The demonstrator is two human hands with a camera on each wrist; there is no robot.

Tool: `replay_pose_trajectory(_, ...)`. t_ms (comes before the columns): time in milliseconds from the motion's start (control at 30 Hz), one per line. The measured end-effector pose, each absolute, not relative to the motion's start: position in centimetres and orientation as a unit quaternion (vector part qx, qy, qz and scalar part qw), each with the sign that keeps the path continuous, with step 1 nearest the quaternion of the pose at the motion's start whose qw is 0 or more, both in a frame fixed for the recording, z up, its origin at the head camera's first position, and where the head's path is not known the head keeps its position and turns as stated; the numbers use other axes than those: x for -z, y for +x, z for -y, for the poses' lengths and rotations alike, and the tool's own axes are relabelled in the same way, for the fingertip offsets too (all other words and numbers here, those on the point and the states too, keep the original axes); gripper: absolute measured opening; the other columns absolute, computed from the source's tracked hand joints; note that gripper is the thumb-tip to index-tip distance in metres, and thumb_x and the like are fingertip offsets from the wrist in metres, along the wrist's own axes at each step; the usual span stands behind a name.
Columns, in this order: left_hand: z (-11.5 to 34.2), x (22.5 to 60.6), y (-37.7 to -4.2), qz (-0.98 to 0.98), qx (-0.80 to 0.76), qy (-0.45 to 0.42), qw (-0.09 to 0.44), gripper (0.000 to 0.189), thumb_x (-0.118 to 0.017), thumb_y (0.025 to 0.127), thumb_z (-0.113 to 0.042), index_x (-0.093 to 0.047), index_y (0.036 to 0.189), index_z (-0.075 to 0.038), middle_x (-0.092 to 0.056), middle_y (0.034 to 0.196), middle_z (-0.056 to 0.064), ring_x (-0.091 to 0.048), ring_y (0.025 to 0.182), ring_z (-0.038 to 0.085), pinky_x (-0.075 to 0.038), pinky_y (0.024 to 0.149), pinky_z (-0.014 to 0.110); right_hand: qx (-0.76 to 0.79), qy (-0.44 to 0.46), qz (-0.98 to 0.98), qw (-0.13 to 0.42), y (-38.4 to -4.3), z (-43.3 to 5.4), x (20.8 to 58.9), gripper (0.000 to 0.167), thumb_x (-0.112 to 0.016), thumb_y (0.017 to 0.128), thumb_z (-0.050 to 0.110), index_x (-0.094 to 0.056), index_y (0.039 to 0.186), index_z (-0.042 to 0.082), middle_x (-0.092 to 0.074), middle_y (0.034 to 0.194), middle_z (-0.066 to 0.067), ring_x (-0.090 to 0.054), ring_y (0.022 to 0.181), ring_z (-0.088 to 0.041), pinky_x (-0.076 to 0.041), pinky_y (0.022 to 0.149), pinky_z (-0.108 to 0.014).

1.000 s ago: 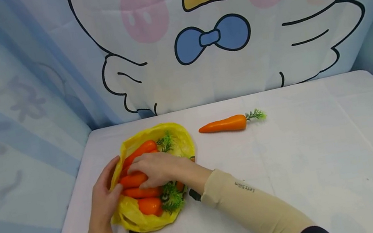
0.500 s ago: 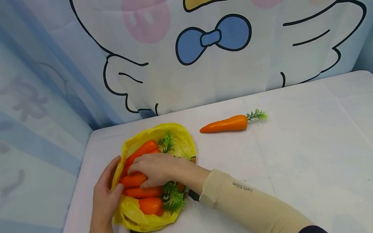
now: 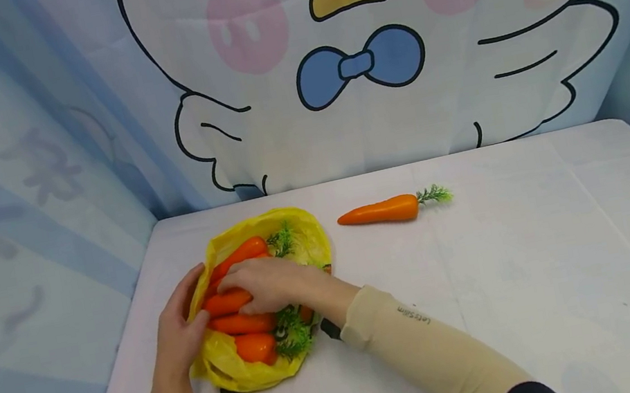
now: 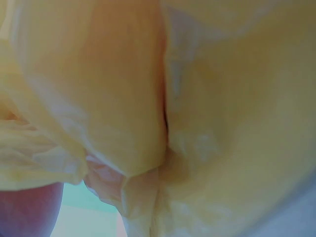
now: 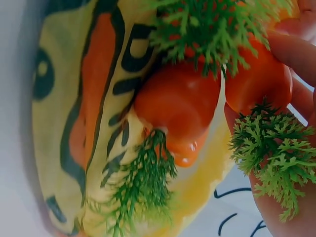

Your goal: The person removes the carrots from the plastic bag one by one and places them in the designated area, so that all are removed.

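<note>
A yellow plastic bag lies on its side on the table with its mouth wide, several orange toy carrots inside. My left hand holds the bag's left edge; in the left wrist view the crinkled bag fills most of the picture. Reaching into the bag, my right hand has its fingers and thumb around a carrot. The right wrist view shows the fingers beside a carrot's thick end, with its green leaves below. The right fingertips are partly hidden among the carrots.
One toy carrot with green leaves lies alone on the white-covered table, right of the bag. A printed cartoon curtain hangs behind the table, and a blue curtain stands along the left side.
My right hand has shifted very slightly to the right within the bag. The left hand, the bag and the lone carrot look unmoved.
</note>
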State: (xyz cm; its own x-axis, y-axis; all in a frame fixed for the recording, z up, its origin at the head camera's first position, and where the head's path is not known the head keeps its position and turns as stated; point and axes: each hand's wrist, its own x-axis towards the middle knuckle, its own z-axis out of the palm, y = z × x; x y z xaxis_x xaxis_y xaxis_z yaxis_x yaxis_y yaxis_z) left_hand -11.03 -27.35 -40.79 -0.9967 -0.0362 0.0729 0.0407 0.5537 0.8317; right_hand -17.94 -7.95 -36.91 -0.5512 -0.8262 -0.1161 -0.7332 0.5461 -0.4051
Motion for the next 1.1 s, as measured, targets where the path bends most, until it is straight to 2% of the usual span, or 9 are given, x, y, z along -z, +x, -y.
replay_pose_trajectory(533,27.2,40.5,-10.9,0.879,0.476,0.007,0.033,0.073,-0.046,0.088,0.009,-0.039,0.156,-0.017,-0.035,0.16,0.008,-0.029,0.146,0.033,-0.026,0.116,0.059,0.208,-0.464,-0.851,0.131,-18.4,2.4,36.0,0.047,-0.067,0.098,0.021,-0.057,0.143,0.015,-0.051,0.148,-0.001,-0.042,0.139,-0.017,-0.03,0.116,-0.029)
replay_pose_trajectory(833,27.2,40.3,-10.9,0.882,0.47,0.014,0.032,0.074,-0.046,0.089,0.009,-0.038,0.157,-0.019,-0.034,0.161,0.007,-0.028,0.147,0.032,-0.026,0.115,0.059,0.235,-0.445,-0.855,0.123,-18.4,-0.9,35.8,0.046,-0.066,0.098,0.019,-0.057,0.143,0.014,-0.049,0.151,-0.006,-0.041,0.14,-0.022,-0.034,0.115,-0.036)
replay_pose_trajectory(1100,27.0,40.5,-11.0,0.882,0.471,0.003,0.035,0.074,-0.047,0.088,0.009,-0.038,0.157,-0.018,-0.034,0.161,0.008,-0.029,0.147,0.033,-0.027,0.115,0.06,0.257,-0.422,-0.863,0.107,-18.2,-4.3,36.5,0.043,-0.068,0.097,0.017,-0.06,0.139,0.015,-0.059,0.139,0.0,-0.051,0.128,-0.019,-0.042,0.108,-0.036)
